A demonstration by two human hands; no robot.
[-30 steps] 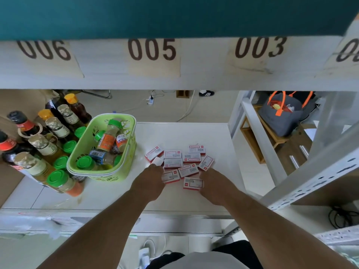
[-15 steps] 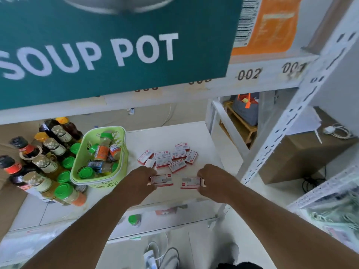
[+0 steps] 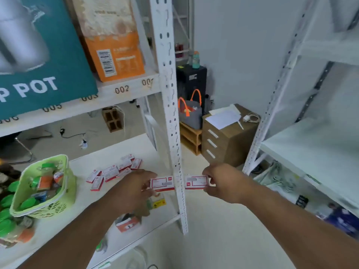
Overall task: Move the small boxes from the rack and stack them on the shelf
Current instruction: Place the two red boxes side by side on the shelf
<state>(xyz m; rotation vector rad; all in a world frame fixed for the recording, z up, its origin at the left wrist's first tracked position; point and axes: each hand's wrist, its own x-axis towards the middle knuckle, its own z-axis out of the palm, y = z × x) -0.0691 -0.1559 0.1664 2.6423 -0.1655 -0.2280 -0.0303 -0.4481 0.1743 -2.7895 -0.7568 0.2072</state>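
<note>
My left hand point(image 3: 134, 188) pinches a small red-and-white box point(image 3: 162, 183) just left of the white rack upright point(image 3: 175, 144). My right hand point(image 3: 223, 182) pinches a second small box point(image 3: 196, 183) just right of that upright, over the floor. Several more small boxes point(image 3: 114, 171) lie in a loose cluster on the white rack board point(image 3: 149, 150) behind my left hand. A white shelf unit with a bare pale board point(image 3: 314, 146) stands at the right.
A green basket point(image 3: 41, 208) of bottles sits at the left on the rack board, with green-capped bottles point(image 3: 7, 216) beside it. A teal soup-pot carton point(image 3: 38, 55) and orange box point(image 3: 114, 53) fill the upper rack level. A wooden drawer cabinet point(image 3: 227, 136) stands beyond.
Both hands took a box each from the cluster and lifted them off the rack board. They have carried them rightward, and my view has swung right toward the other shelf.
</note>
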